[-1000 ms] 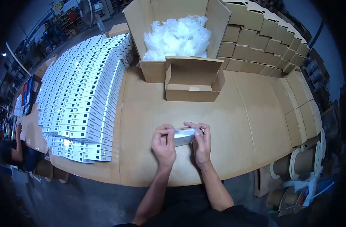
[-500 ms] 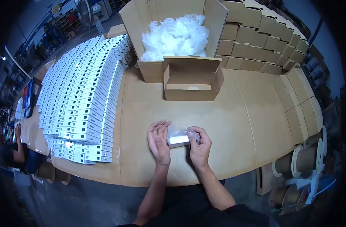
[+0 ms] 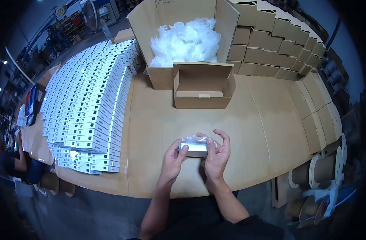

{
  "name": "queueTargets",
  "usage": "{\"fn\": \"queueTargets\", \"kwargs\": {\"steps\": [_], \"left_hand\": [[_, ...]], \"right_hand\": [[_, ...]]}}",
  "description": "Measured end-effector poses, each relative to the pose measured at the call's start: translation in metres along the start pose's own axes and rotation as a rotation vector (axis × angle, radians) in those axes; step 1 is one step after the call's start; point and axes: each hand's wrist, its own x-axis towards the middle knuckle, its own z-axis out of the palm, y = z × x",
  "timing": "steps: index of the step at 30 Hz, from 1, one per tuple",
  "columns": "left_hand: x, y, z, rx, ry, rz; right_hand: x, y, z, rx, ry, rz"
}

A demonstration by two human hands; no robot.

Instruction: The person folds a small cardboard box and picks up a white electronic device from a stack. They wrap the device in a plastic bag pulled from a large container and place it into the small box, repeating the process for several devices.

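Between my hands, above the table, is a small white box in a clear plastic bag (image 3: 194, 147). My left hand (image 3: 173, 161) is closed on its left end, the thumb pressed on the front face. With the thumb at the right end, my right hand (image 3: 217, 158) also holds it; some of its fingers are raised behind the plastic. The box's underside and the fingers beneath it are hidden. Beyond my hands stands an open cardboard box (image 3: 203, 103), with nothing visible inside.
A large carton (image 3: 161, 78) at the back holds crumpled clear plastic bags (image 3: 187, 42). Stacked white boxes (image 3: 87, 104) cover the left side. Brown cartons (image 3: 267, 52) rise at the back right. Cable spools (image 3: 325, 170) stand beside the table (image 3: 151, 120); a person (image 3: 19, 160) sits far left.
My left hand, open beside the bagged box before, has closed on its left end. My right hand has shifted slightly right, with its fingers lifted more. The box's face has tilted slightly.
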Motion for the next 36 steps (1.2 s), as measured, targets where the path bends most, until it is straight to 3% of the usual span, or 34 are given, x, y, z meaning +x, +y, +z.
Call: {"fn": "queueTargets", "kwargs": {"steps": [5,9,12,16,17,20,24,27,31,33,36], "left_hand": [[0.0,0.0,0.009,-0.208,0.097,0.01],[0.004,0.002,0.01,-0.244,0.194,0.038],[0.007,0.009,0.009,-0.266,0.231,0.061],[0.011,0.005,0.008,-0.255,0.172,0.098],[0.009,0.008,0.01,-0.253,0.175,0.085],[0.005,0.019,0.011,-0.247,0.184,0.049],[0.0,0.027,0.002,-0.224,0.065,0.056],[-0.006,0.033,-0.007,-0.129,-0.085,0.092],[-0.005,0.039,-0.016,0.101,-0.266,0.193],[0.003,0.033,-0.029,0.172,-0.287,0.144],[0.009,0.037,-0.031,0.347,-0.274,0.168]], "right_hand": [[0.004,0.002,-0.013,0.096,-0.134,0.177],[0.013,-0.007,-0.025,0.238,-0.243,-0.037],[0.023,-0.019,-0.044,-0.283,-0.601,-0.287],[0.023,-0.026,-0.037,-0.534,-0.663,-0.082],[0.023,-0.025,-0.029,-0.54,-0.601,-0.157],[0.03,-0.034,-0.026,-0.591,-0.603,-0.013],[0.031,-0.029,-0.028,-0.607,-0.607,-0.051],[0.036,-0.031,-0.028,-0.623,-0.601,-0.321],[0.036,-0.033,-0.031,-0.567,-0.614,-0.1],[0.034,-0.039,-0.029,-0.55,-0.607,0.03],[0.04,-0.044,-0.024,-0.634,-0.623,-0.205]]}}
